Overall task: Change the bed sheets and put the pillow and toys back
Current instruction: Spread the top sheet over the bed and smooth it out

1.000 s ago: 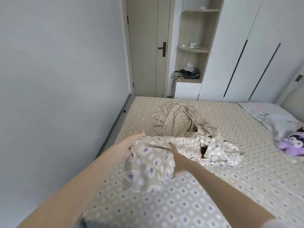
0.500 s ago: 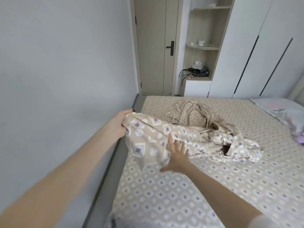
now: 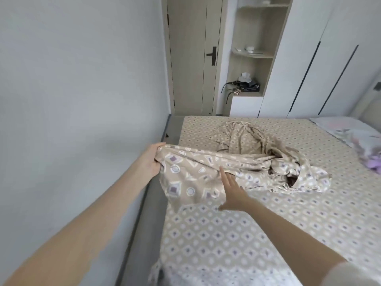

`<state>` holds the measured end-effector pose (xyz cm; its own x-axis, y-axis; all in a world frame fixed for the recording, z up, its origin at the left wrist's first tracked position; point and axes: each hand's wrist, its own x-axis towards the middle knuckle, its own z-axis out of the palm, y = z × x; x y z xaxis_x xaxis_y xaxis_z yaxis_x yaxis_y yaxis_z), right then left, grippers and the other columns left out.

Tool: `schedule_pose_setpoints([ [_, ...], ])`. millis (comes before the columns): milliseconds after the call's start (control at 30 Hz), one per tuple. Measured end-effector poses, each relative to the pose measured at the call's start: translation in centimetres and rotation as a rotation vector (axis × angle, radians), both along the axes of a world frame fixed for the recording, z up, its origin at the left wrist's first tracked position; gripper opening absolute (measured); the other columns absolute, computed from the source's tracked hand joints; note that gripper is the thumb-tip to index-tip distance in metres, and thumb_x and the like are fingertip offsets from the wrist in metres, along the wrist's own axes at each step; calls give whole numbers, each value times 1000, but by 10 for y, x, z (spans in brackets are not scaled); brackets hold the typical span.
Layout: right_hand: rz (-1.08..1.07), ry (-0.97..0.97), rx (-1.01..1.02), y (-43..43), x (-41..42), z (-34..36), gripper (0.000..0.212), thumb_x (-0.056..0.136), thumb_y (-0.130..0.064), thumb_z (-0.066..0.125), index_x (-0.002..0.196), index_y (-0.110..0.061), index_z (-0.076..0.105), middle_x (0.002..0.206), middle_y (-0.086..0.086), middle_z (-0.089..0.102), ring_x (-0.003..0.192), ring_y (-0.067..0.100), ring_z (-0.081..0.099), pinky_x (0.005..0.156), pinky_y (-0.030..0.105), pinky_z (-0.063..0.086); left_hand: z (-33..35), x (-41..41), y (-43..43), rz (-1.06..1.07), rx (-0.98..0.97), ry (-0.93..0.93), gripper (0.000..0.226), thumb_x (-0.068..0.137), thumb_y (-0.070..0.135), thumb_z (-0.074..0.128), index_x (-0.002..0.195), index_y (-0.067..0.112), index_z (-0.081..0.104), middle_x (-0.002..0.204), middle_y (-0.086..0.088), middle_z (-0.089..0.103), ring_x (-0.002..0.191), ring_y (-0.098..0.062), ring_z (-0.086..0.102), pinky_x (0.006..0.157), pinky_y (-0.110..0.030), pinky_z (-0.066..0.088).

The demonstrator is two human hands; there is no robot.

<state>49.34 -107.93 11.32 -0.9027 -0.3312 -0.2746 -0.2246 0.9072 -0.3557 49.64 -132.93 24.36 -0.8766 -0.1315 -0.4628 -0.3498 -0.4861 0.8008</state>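
Nearest, the right hand [image 3: 233,193] lies flat, fingers straight, against the loose patterned cloth [image 3: 237,168] by the left edge of the bed [image 3: 226,244]. The left hand [image 3: 151,159] grips the cloth's bunched end just off that edge. The cloth's length runs rightward to the bed's middle, with the pillow [image 3: 346,129] far right.
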Motion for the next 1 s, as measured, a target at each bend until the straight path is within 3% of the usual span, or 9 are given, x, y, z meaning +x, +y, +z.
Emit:
schedule_pose_setpoints([
  [100, -72, 50, -24, -24, 3, -8, 146, 63, -51, 82, 126, -39, -49, 156, 8, -24, 145, 31, -17, 114, 59, 7, 3, -7, -5, -1, 25, 16, 23, 94, 11, 44, 76, 2, 55, 66, -13, 60, 63, -25, 61, 59, -29, 54],
  [233, -260, 145, -156, -62, -11, -4, 134, 69, -61, 70, 126, -38, -49, 156, 14, -22, 145, 39, -12, 115, 57, 3, 5, -21, -15, 35, 10, 8, 21, 92, 6, 47, 72, 4, 53, 74, -15, 58, 66, -26, 59, 67, -35, 52],
  [300, -309, 183, -185, -78, -23, -2, 120, 78, -58, 60, 135, -33, -42, 157, 15, -19, 145, 37, -10, 115, 55, 2, 6, -29, -22, 29, 22, -6, 20, 92, 7, 47, 74, 3, 53, 79, -15, 58, 70, -26, 58, 68, -35, 52],
  [400, -328, 199, -202, -88, -49, 2, 92, 92, -48, 46, 144, -32, -29, 159, 11, -13, 146, 34, -6, 117, 52, 3, 6, -45, -35, 21, 25, -18, 19, 92, 7, 46, 76, 2, 54, 78, -15, 59, 69, -26, 59, 50, -31, 55],
  [467, -298, 210, -195, -86, -62, 7, 76, 97, -33, 39, 149, -32, -15, 159, 12, 11, 146, 33, 11, 117, 49, 16, 4, -54, -44, 42, 22, -23, 22, 92, 7, 46, 72, 4, 53, 68, -14, 60, 60, -26, 62, 45, -29, 53],
  [567, -333, 210, -354, -88, -80, 21, 59, 96, -18, 37, 151, -28, 19, 133, 16, 54, 119, 35, 53, 95, 43, 45, -6, -70, -62, 86, -25, -31, 25, 91, 4, 45, 68, 0, 54, 48, -11, 60, 42, -23, 61, 42, -26, 52],
  [667, -323, 287, -348, -88, -91, 35, 46, 91, -11, 45, 135, -22, 43, 115, 15, 65, 105, 35, 59, 84, 42, 50, -24, -79, -79, 117, -77, -7, 21, 89, -3, 43, 76, -4, 59, 50, -12, 62, 50, -26, 62, 50, -30, 54],
  [800, -279, 307, -87, -82, -89, 43, 33, 88, -10, 52, 119, -15, 42, 95, 17, 65, 88, 36, 61, 61, 35, 42, -46, -92, -99, 173, -82, -40, 15, 93, 6, 47, 81, 6, 56, 76, -12, 60, 68, -24, 58, 68, -40, 50],
  [1000, -290, 224, -32, -89, -48, 43, 29, 87, -7, 50, 116, -12, 47, 98, 17, 66, 88, 35, 61, 67, 38, 47, -78, -73, -114, 112, -167, -116, 13, 94, 15, 50, 104, 8, 56, 81, -9, 60, 68, -23, 58, 62, -35, 48],
])
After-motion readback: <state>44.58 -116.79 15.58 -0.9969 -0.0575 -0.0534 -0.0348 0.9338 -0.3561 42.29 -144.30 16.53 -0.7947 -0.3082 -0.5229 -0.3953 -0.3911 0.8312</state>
